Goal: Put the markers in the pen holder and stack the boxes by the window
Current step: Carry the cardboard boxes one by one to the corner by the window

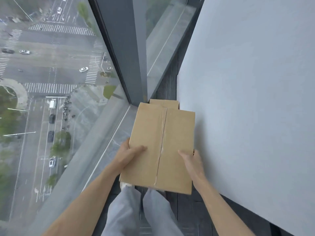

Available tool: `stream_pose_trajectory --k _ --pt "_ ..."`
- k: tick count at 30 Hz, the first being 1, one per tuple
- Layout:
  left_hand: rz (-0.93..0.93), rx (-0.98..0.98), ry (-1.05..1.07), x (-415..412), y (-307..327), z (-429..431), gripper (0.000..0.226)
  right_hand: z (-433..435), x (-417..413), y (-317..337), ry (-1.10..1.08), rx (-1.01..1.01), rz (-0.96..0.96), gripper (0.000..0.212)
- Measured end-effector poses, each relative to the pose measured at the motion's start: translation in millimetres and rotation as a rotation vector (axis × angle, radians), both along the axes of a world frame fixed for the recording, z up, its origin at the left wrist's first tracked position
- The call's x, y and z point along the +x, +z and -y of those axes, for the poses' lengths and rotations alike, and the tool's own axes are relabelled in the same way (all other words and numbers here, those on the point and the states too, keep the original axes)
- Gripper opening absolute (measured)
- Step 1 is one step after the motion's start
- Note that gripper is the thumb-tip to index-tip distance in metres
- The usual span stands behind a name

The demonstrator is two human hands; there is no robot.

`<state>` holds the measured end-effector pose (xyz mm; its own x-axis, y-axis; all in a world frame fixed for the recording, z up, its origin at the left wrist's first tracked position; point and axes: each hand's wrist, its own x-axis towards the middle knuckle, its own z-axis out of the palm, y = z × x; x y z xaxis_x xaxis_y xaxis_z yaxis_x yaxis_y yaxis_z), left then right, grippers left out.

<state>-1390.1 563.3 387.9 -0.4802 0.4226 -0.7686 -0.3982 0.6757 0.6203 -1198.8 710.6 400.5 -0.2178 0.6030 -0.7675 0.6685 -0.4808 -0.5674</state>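
Observation:
I hold a taped brown cardboard box (158,147) flat in front of me, above the dark floor in the corner between the window and a wall. My left hand (130,155) grips its left edge, thumb on top. My right hand (190,160) grips its right edge. Beyond and below it, the far end of a second cardboard box (164,103) shows in the corner, mostly hidden by the held box. No markers or pen holder are in view.
The floor-to-ceiling window glass (59,99) runs along my left, with a grey sill (119,133) at its base and a dark frame post (122,48). A pale grey wall (247,99) rises close on the right. My grey trouser legs (136,212) stand on the dark floor.

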Motion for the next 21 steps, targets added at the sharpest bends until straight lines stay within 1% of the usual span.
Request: stream_pose_trajectory --k 3,5,8,11,15,16,19,21 --pt "0.010 -0.041 -0.013 -30.1 -43.5 -32.7 0.063 -28.5 -32.0 -37.5 -0.001 0.007 0.063 0.035" --pt "0.019 -0.063 -0.037 -50.0 -73.0 -50.6 0.066 -46.1 -51.9 -66.4 -0.018 0.011 0.110 0.033" --pt "0.026 -0.094 -0.072 -79.6 -118.8 -75.5 0.078 -71.7 -77.6 -112.8 -0.006 0.024 0.146 0.033" --pt "0.013 -0.079 -0.063 -101.5 -163.0 -104.5 0.070 -98.1 -101.0 -160.5 -0.001 0.045 0.185 0.034" --pt "-0.018 -0.080 -0.040 -118.1 -219.7 -141.3 0.074 -137.7 -126.6 -219.9 0.035 0.088 0.217 0.058" --pt "-0.009 -0.073 -0.037 -121.0 -233.3 -150.0 0.071 -148.8 -131.7 -233.2 0.043 0.098 0.224 0.062" --pt "0.009 -0.062 -0.048 -129.8 -267.5 -171.8 0.050 -177.2 -142.5 -265.0 0.083 0.111 0.230 0.067" --pt "-0.001 -0.061 -0.058 -135.3 -283.3 -185.8 0.043 -193.1 -149.4 -278.9 0.097 0.113 0.217 0.070"
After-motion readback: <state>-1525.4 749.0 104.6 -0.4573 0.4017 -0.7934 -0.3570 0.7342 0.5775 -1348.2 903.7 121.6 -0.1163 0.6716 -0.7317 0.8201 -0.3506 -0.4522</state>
